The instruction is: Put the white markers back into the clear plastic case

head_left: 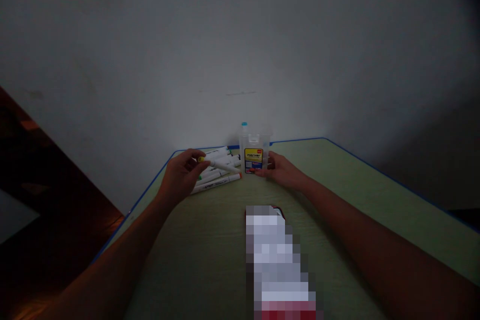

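Note:
Between the thumb and fingers of my left hand point(185, 172) is a white marker with a yellow end point(221, 165), tilted above other markers. Several white markers point(219, 183) lie loosely beneath and beside it, some with green or orange ends. My right hand point(279, 170) grips the right side and lower front of a clear plastic marker case point(266, 142), which stands upright with a yellow and blue label on its front. One marker with a blue end point(244, 125) stands inside the case at its left, rising above the rim.
The pale green table point(318, 160) has a blue edge and meets a grey wall point(240, 50) at the back. A pixelated, phone-like object point(275, 255) lies at the front middle. Dark floor shows on the left.

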The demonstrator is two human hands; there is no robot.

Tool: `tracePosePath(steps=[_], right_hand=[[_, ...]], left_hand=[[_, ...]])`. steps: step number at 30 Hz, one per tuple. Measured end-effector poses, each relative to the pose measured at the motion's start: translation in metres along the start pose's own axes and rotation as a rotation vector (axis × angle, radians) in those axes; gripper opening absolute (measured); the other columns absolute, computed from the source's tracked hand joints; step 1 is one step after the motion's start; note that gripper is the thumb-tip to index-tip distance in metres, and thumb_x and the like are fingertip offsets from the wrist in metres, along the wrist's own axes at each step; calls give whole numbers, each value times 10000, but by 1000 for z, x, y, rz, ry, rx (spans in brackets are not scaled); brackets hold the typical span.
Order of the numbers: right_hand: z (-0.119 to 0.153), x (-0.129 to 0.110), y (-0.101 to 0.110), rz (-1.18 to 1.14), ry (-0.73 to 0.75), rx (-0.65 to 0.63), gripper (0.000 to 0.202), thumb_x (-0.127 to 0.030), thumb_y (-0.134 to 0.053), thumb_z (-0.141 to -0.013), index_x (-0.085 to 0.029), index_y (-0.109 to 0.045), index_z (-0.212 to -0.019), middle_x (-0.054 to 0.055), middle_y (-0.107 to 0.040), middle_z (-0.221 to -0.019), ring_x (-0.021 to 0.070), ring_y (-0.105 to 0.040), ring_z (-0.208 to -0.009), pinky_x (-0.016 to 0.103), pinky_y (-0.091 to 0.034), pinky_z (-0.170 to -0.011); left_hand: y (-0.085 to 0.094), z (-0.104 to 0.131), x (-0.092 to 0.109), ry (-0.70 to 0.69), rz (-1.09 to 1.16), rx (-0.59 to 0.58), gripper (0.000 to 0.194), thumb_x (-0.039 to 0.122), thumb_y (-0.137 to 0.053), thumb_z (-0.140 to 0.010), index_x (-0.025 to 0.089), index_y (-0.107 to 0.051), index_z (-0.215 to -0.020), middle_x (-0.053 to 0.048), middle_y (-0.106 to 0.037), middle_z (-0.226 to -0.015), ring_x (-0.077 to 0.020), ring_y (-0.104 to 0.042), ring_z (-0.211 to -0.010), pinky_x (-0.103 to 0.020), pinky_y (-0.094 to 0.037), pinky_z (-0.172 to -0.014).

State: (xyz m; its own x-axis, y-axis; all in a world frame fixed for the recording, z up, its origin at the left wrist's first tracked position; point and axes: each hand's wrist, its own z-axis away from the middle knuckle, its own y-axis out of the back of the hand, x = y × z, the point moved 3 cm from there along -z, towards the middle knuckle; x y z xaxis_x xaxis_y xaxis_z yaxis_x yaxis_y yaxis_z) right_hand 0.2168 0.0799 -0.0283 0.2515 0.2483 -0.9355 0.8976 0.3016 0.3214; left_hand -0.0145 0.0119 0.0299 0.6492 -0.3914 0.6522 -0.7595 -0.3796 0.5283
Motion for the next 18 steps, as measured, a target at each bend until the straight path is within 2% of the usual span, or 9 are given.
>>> tracePosePath(steps=[9,18], right_hand=[[0,1,1,10,3,30,446,-171,-687,-634,-195,-521,-1047,68,-622,-1085,203,-608,-922,377,-486,-832],[-5,6,0,-23,17,-13,456,-128,-659,-641,-185,-477,-1056,76,-620,-1082,192,-611,-924,400,-463,-867]], left_hand=[[2,1,0,22,-69,-3,267,347,-579,-683,157,-574,-871,22,-538,-595,-41,-490,-518,-145,-383,-498],[3,1,1,40,-123,-7,236,335,-559,-696,179,-561,-874,33,-530,-607,-37,-483,-530,-152,-373,-517]])
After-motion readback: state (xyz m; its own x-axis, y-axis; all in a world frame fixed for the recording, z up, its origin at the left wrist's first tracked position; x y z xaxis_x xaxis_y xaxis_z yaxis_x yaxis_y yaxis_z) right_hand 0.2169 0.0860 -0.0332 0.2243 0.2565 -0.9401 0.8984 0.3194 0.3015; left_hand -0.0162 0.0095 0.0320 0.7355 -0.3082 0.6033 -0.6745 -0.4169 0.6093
